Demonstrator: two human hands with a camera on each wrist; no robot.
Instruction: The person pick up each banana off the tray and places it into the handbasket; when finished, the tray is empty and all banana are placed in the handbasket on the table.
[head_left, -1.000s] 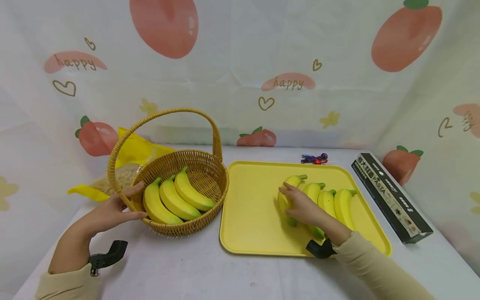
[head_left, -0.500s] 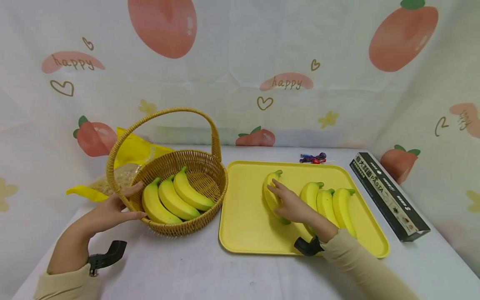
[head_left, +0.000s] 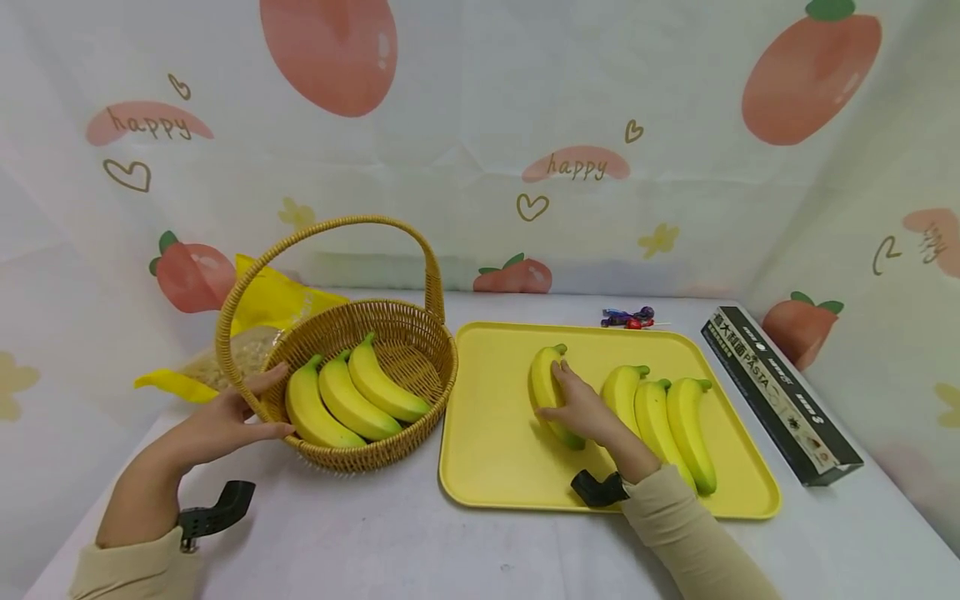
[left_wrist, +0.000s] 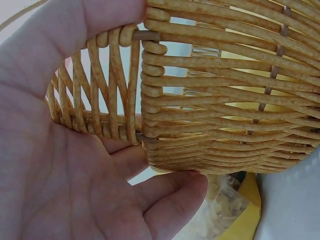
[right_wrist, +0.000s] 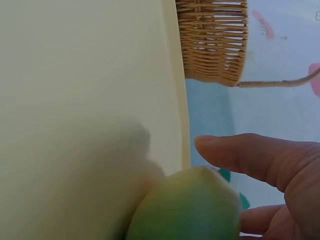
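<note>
right hand (head_left: 581, 410) wrapped around single banana (head_left: 546, 392) on yellow tray (head_left: 495, 467), apart from three others. left hand (head_left: 225, 421), fingers relaxed, steadying wicker basket (head_left: 408, 346). likely mid-transfer; next: lift clear.

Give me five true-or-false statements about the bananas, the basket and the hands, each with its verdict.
1. The wicker basket holds three bananas. True.
2. The right hand grips a banana on the yellow tray. True.
3. The left hand holds the basket's handle. False: it rests on the basket's side wall.
4. Five bananas lie on the tray. False: four.
5. The pasta box lies on the tray. False: beside it, on the table.
</note>
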